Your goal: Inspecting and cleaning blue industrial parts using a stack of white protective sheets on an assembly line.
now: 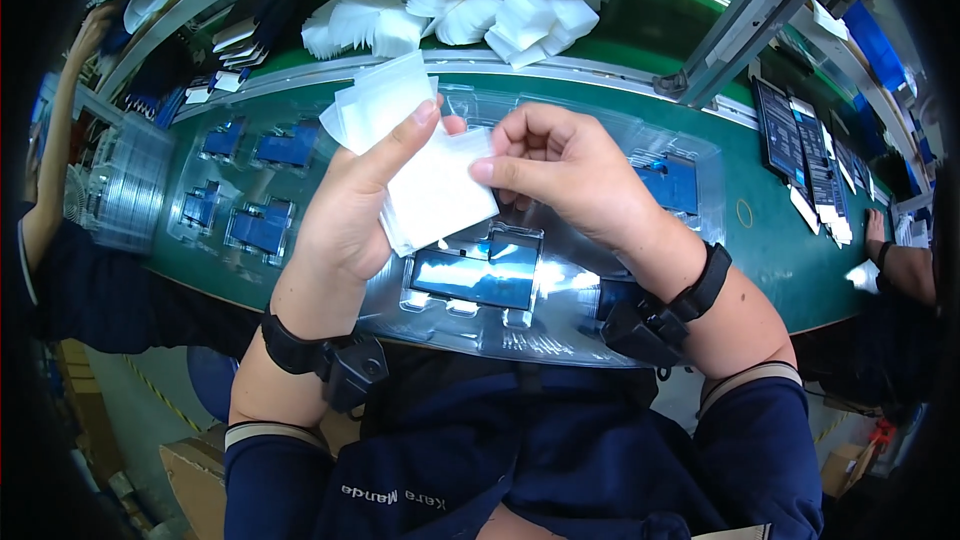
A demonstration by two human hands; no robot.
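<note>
- Holding a thin bundle of white sheets [440, 195] near the hub of the view, toward 11 o'clock, the left hand [350, 205] presses its thumb across the top face.
- The right hand [570, 165] is narrow, thumb tip pinching the bundle's 3 o'clock edge, other fingers curled.
- By their look, the sheets should be light, soft and floppy, perhaps slippery against each other, and easily creased (they may cling together too); a corner or free edge, between thumb and fingertip, seems the best hold.
- Hands on the bundle: two; its sheets overlap too closely to count.
- Front clear tray [575, 325], at 6 o'clock on the green tabletop [780, 275]: two blue panels [475, 275] visible, one at 6 o'clock, one between 2 and 3.
- Left clear tray [235, 180], between 9 and 10: four blue pieces [285, 147].
- White heaps [460, 10], at 12: merged, uncountable.
- Rubber band [744, 213], near 3: one.
</note>
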